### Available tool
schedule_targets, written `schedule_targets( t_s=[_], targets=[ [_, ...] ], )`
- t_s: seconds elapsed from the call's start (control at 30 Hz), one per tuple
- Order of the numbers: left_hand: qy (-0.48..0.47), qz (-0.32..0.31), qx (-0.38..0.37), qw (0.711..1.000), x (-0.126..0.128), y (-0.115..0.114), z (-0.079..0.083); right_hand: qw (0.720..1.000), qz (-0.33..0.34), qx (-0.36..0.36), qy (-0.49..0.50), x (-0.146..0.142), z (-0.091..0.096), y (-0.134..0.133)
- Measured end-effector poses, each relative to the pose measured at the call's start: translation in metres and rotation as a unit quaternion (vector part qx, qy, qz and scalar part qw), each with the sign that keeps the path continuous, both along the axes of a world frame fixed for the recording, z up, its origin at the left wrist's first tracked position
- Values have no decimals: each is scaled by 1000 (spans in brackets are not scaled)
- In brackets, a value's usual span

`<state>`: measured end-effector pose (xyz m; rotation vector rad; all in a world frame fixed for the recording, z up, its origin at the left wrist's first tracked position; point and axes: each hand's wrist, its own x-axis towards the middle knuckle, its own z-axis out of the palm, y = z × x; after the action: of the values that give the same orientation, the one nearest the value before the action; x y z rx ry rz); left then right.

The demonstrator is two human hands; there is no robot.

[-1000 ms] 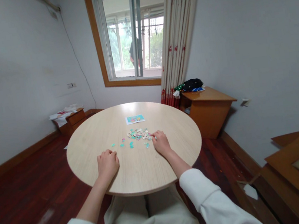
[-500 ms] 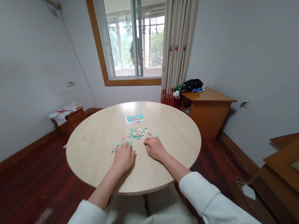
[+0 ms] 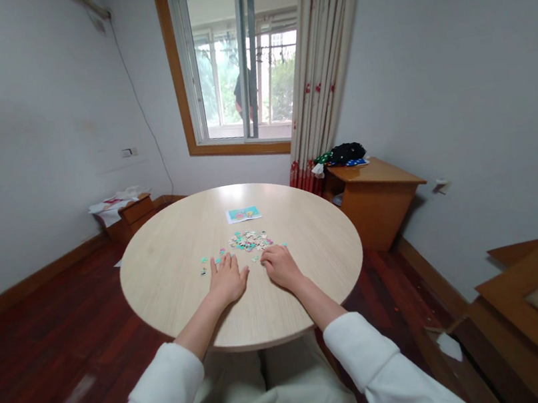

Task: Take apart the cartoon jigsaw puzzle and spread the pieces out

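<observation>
A loose heap of jigsaw puzzle pieces (image 3: 249, 239), some pale side up and some teal or pink, lies mid-table. My left hand (image 3: 229, 281) rests flat just in front of it on the left, fingers spread over the tabletop. A few teal pieces (image 3: 204, 260) lie beside its fingertips; anything under the palm is hidden. My right hand (image 3: 281, 267) is at the heap's right front edge, fingers curled together; what they may pinch is too small to make out. Behind the heap lies a teal picture sheet (image 3: 243, 215) with cartoon figures.
The round pale wooden table (image 3: 167, 264) stands in front of me. A wooden cabinet (image 3: 373, 192) with dark cloth on it is at the right rear, by the curtain (image 3: 315, 73). A small cabinet (image 3: 135, 211) with papers is at left. A person (image 3: 240, 94) is beyond the window.
My left hand has shifted slightly right and spread its fingers flatter, covering teal pieces that lay by it. A small piece now shows left of my right hand, which has hardly moved.
</observation>
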<state>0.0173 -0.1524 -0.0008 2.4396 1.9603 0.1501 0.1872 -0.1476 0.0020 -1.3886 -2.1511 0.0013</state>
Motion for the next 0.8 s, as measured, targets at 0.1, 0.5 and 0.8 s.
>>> schedule_targets(
  t_s=[0.1, 0.5, 0.8],
  targets=[
    [-3, 7, 18, 1000, 0, -1, 0, 999, -30, -29, -29, 0, 2, -1],
    [-80, -184, 59, 978, -7, -2, -5, 993, -95, -42, -59, 5, 1, -2],
    [-106, -130, 99, 981, -7, -4, -4, 978, -192, -46, -67, 11, -1, 2]
  ],
)
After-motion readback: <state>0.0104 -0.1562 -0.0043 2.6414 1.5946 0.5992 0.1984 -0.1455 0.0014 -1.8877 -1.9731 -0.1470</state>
